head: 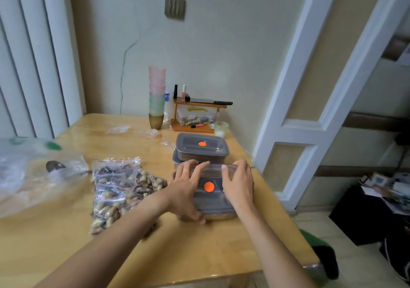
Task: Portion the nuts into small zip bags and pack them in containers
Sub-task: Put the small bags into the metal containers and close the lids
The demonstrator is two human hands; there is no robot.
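Large clear bag (20, 172) at table's (66, 239) left edge, spoon (55, 167) beside it. Pile of small zip bags of nuts (119, 190) mid-table. Left hand (185, 186) and right hand (238, 183) both flat, fingers straight, pressing the lid of the near container (209, 199) by the right edge. Stacked containers (202, 149) just behind it. Cup stack (157, 96) at the back edge.

Domestic room, likely a home dining or living corner. Indicated by wooden table (133, 250) set against a painted, cracked wall (221, 50), white panelled door frame (310, 110), stacked plastic cups (157, 92), small wooden shelf (199, 105) with nail polish bottles (183, 92), clutter on tiled floor (346, 239).
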